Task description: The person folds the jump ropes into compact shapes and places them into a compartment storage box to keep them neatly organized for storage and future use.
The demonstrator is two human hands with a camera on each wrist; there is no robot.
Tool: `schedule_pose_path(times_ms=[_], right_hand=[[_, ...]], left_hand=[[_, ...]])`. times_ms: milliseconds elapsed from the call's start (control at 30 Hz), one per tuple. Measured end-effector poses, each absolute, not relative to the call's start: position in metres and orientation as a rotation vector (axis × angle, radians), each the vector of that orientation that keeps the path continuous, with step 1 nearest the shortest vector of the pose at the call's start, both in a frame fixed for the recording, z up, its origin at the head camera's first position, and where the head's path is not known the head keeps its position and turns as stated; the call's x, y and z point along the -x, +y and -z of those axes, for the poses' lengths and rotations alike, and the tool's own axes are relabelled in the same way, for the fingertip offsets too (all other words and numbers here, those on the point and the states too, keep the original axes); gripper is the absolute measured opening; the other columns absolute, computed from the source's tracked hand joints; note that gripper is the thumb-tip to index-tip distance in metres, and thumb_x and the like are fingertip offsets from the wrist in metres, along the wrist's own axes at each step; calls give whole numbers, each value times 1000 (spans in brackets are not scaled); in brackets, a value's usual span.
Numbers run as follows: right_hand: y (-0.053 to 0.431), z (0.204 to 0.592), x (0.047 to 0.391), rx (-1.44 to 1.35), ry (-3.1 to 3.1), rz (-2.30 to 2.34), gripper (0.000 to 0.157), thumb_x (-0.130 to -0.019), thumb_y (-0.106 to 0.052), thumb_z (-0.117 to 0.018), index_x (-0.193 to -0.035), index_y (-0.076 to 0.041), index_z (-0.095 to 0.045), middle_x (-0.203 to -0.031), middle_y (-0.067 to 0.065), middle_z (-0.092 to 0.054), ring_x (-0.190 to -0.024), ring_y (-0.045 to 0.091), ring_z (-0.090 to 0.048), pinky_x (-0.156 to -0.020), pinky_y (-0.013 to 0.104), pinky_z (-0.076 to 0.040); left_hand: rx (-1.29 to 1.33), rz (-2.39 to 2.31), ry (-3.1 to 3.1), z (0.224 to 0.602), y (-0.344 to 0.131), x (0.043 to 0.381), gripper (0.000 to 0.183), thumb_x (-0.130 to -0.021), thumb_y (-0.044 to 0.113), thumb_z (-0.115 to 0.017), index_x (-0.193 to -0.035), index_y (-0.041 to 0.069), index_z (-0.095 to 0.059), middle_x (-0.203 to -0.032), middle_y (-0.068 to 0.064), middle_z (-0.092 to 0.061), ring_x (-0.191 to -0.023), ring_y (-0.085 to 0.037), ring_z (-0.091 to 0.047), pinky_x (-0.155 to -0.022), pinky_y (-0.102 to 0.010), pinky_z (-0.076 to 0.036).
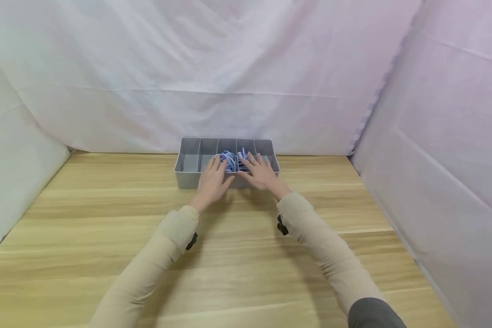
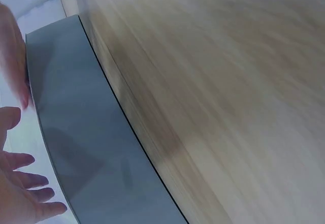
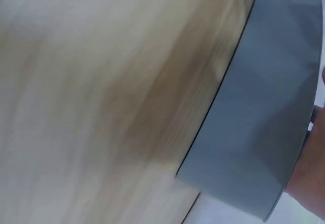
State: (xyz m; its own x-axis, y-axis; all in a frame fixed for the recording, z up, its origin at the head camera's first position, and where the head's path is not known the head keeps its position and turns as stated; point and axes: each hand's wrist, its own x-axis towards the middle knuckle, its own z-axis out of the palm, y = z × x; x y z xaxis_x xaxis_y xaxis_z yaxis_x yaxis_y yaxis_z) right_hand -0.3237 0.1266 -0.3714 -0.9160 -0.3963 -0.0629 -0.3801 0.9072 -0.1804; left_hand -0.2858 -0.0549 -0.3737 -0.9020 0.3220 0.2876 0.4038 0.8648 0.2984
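Note:
A grey divided box [image 1: 207,179] stands at the back of the table, split by thin walls into several compartments. Coiled blue-and-white cords lie in two neighbouring compartments, a left bundle [image 1: 228,160] and a right bundle [image 1: 242,156]. My left hand [image 1: 211,179] is over the front rim with straight fingers, beside the left bundle. Over the right bundle spreads my right hand [image 1: 261,175], covering part of it. In the left wrist view, the left hand's fingers [image 2: 33,180] are apart above the box's rim. The right wrist view shows only part of the right hand [image 3: 309,170] past the rim.
The box stands on a wood-grain table [image 1: 238,273], close to a white cloth backdrop [image 1: 188,109]. A white cloth side wall [image 1: 438,150] borders the table on the right, another [image 1: 16,150] on the left. Small black devices sit under both cuffs.

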Motion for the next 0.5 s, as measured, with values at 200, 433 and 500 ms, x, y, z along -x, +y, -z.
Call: schedule_pose_path(times_ms=[200,433,500], right_hand=[[136,376,314,758,3055,342,62,-94,-49,-34,-145,-17,-19,-150,17,-10,-136,40,-3,-109,56,-7],[143,376,292,887,3057,366,62,-94,-46,-40,-145,-15,-22,-150,17,-10,-136,38,-4,-109,55,-7],[144,375,287,920,3061,361,63,-93,-47,-40,-144,-13,-24,-149,18,-11,-136,39,-4,-109,57,-9]], left_hand=[[481,503,-2876,377,-74,281,62,-91,37,-50,-137,-1,-32,-145,-26,-19,-134,-38,-16,-107,-56,-17],[450,520,-2909,382,-87,273,66,-90,40,-50,-139,1,-29,-146,-26,-13,-135,-39,-11,-108,-58,-7],[445,513,-2913,383,-91,270,67,-90,41,-50,-140,1,-28,-146,-26,-14,-135,-39,-10,-108,-57,-6]])
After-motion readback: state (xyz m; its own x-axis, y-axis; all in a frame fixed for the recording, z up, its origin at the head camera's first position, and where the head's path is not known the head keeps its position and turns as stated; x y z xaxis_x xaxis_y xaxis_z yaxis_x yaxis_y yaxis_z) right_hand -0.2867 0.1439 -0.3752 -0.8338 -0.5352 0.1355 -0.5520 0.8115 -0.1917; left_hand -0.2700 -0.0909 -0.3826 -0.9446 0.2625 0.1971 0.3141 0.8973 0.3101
